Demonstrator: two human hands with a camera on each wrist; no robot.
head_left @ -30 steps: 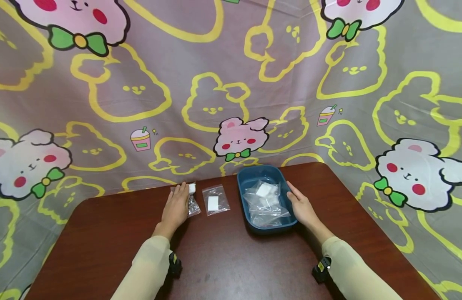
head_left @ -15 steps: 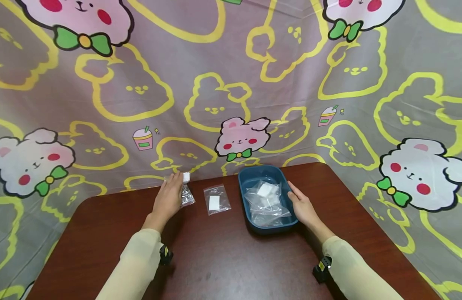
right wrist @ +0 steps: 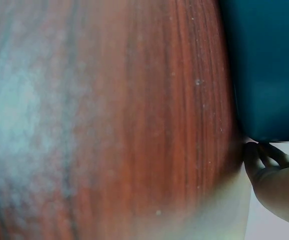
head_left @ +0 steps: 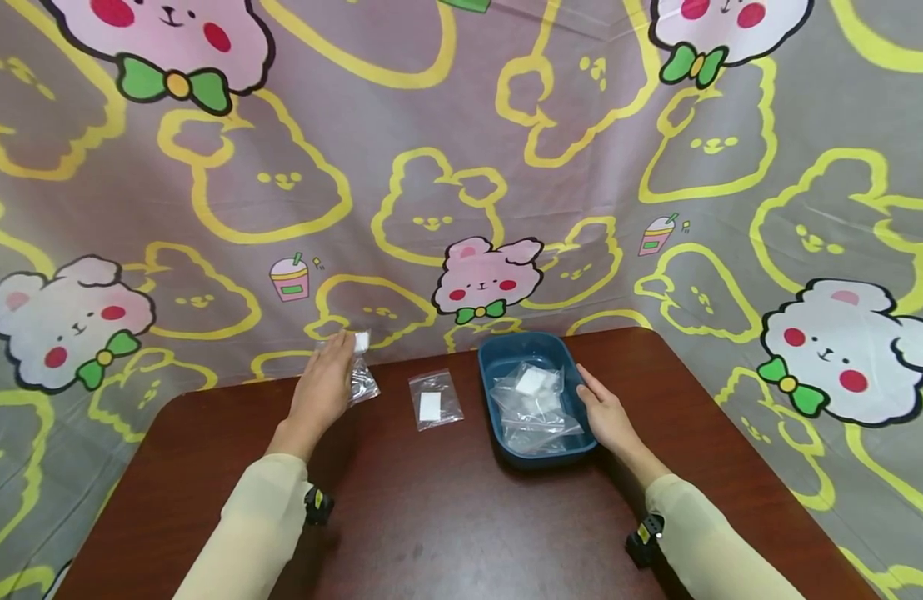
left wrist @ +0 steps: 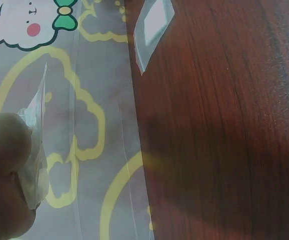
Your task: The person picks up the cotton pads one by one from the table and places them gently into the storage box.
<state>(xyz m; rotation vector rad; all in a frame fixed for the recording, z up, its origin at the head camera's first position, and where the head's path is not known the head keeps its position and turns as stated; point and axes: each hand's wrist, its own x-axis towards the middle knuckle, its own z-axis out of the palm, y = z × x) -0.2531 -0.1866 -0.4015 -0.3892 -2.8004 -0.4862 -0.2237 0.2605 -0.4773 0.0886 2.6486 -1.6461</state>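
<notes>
In the head view my left hand (head_left: pixel 321 390) pinches a clear zip bag (head_left: pixel 362 382) with a small white block in it, at the table's back edge. Up close in the left wrist view, the bag (left wrist: pixel 36 172) stands nearly edge-on at the fingertips. My right hand (head_left: pixel 611 419) rests with fairly straight fingers along the right side of a dark blue plastic basin (head_left: pixel 488 398). The right wrist view shows those fingers touching the basin's outer wall (right wrist: pixel 272 75). Several clear bags with white pieces (head_left: pixel 536 408) lie heaped inside the basin.
Another zip bag (head_left: pixel 435 402) with a white block lies flat on the brown wooden table (head_left: pixel 461 517), between the left hand and the basin. A cartoon-print cloth (head_left: pixel 401 200) hangs right behind the table and along its right side.
My left hand has moved left and slightly back, carrying the bag with it. The right hand, the basin and the flat bag stay in place.
</notes>
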